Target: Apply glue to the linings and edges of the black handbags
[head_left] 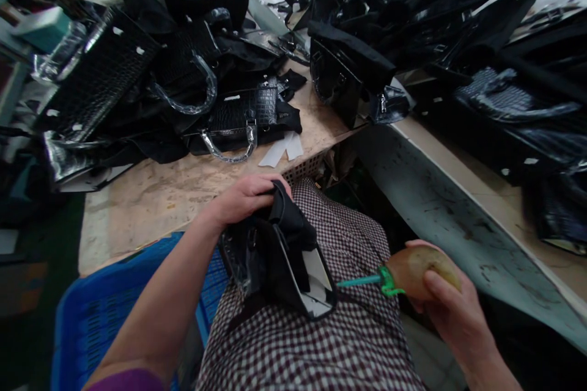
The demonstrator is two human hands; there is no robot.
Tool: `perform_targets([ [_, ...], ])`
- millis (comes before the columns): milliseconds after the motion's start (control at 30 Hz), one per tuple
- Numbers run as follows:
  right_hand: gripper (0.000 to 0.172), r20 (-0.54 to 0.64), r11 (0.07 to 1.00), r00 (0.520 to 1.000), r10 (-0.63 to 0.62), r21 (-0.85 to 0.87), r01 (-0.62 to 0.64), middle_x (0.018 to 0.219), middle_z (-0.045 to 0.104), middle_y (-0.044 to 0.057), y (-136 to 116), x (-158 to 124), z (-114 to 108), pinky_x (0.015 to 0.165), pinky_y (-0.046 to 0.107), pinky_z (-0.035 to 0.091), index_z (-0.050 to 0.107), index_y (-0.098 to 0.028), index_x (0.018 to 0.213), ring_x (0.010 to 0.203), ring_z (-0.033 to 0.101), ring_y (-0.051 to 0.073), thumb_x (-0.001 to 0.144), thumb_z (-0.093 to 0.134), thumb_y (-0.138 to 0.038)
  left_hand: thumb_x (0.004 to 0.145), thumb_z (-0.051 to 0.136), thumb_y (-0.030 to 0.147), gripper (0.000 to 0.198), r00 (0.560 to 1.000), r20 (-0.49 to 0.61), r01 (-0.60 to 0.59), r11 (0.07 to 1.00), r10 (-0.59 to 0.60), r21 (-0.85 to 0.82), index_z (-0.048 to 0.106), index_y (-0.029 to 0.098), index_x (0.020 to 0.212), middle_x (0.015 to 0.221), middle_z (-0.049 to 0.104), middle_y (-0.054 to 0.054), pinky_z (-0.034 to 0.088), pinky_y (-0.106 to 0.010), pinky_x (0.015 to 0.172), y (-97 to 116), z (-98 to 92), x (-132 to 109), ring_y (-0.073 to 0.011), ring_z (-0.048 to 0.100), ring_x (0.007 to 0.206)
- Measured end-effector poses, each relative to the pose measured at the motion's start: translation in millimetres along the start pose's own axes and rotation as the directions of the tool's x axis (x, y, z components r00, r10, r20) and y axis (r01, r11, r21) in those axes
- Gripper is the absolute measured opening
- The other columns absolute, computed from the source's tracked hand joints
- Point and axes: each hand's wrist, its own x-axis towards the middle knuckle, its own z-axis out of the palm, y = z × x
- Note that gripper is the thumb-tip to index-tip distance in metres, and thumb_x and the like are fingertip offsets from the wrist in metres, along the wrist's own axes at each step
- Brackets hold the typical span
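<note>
On my lap, over a checked apron [343,348], lies a black handbag [261,256] with its pale inner edge facing right. My left hand [257,195] grips the bag's dark fabric at the far end, fingers closed on it. In my right hand [444,293] is a brownish squeeze bottle [413,272] with a green collar and a long teal nozzle [360,281]. The nozzle points left, its tip close to the bag's edge; whether it touches I cannot tell.
Black crocodile-pattern handbags [243,113] with wrapped handles lie piled on the wooden table [156,201]. More black bags [513,116] rest on the right-hand bench. White strips [282,149] sit near the table edge. A blue crate [92,317] stands at my left.
</note>
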Motion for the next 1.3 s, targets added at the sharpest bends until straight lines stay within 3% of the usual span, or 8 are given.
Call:
perform_targets([
  [100,0.046,-0.106,0.987,0.993,0.043,0.157,-0.026,0.089,0.065,0.006,-5,4,-13,0.036,0.021,0.045,0.069,-0.022,0.117,0.055,0.055,0.016,0.076,0.078,-0.041,0.093,0.048,0.012,0.023,0.99,-0.109,-0.06,0.974,0.086,0.217,0.071,0.015,0.093,0.098,0.072,-0.006,0.055,-0.026,0.086,33,1.5,-11,-0.0155,0.069,0.091],
  [200,0.046,-0.179,0.983,0.984,-0.009,0.18,0.041,0.09,0.066,0.007,-6,7,-29,0.037,0.023,0.047,0.07,-0.021,0.117,0.055,0.056,0.017,0.076,0.078,-0.04,0.094,0.049,0.009,0.02,0.955,-0.229,-0.078,0.905,0.189,0.418,0.069,0.014,0.094,0.1,0.073,-0.006,0.055,-0.025,0.089,51,19.0,-20,-0.0154,0.069,0.095],
  [333,0.046,-0.245,0.983,0.969,-0.041,0.166,0.084,0.09,0.066,0.007,-1,8,-39,0.039,0.024,0.047,0.068,-0.021,0.118,0.057,0.056,0.017,0.077,0.079,-0.038,0.095,0.053,0.01,0.016,0.924,-0.255,-0.132,0.863,0.285,0.488,0.069,0.013,0.098,0.102,0.073,-0.008,0.056,-0.027,0.091,37,57.2,-25,-0.0173,0.069,0.098],
  [467,0.048,-0.243,0.995,0.968,-0.064,0.06,0.081,0.085,0.065,0.004,12,14,-37,0.039,0.024,0.046,0.066,-0.022,0.115,0.054,0.054,0.016,0.073,0.083,-0.039,0.094,0.052,0.008,0.019,0.93,-0.304,-0.075,0.918,0.205,0.388,0.069,0.013,0.101,0.101,0.074,-0.007,0.057,-0.024,0.089,13,83.2,-28,-0.0157,0.071,0.096],
  [567,0.051,-0.228,0.994,0.97,-0.083,-0.094,0.063,0.083,0.063,0.002,24,25,-36,0.041,0.026,0.049,0.065,-0.023,0.116,0.052,0.053,0.016,0.073,0.084,-0.04,0.093,0.053,0.006,0.019,0.928,-0.344,-0.031,0.952,0.141,0.305,0.069,0.014,0.098,0.1,0.073,-0.006,0.057,-0.023,0.091,10,83.6,-30,-0.0144,0.071,0.095],
  [700,0.052,-0.192,0.976,0.973,-0.127,-0.197,0.088,0.089,0.065,0.002,33,47,-33,0.043,0.028,0.051,0.064,-0.024,0.117,0.054,0.055,0.017,0.073,0.083,-0.044,0.093,0.053,0.005,0.019,0.941,-0.313,-0.034,0.959,0.126,0.282,0.069,0.015,0.099,0.101,0.073,-0.006,0.055,-0.022,0.093,17,73.5,-32,-0.014,0.07,0.098],
  [1000,0.052,-0.092,0.933,0.979,-0.182,-0.33,0.143,0.091,0.065,0.004,12,74,-11,0.047,0.027,0.051,0.062,-0.022,0.115,0.06,0.059,0.019,0.074,0.081,-0.047,0.096,0.053,0.01,0.015,0.947,-0.247,-0.109,0.93,0.205,0.352,0.067,0.014,0.099,0.102,0.074,-0.008,0.057,-0.023,0.09,25,75.6,-36,-0.0154,0.071,0.098],
  [1300,0.056,-0.018,0.876,0.976,-0.219,-0.445,0.188,0.11,0.065,0.008,20,89,-9,0.056,0.031,0.054,0.062,-0.023,0.117,0.08,0.063,0.025,0.072,0.081,-0.051,0.098,0.051,0.015,0.017,0.944,-0.231,-0.141,0.92,0.237,0.367,0.068,0.014,0.094,0.097,0.075,-0.008,0.058,-0.022,0.085,29,73.9,-32,-0.0152,0.072,0.092],
])
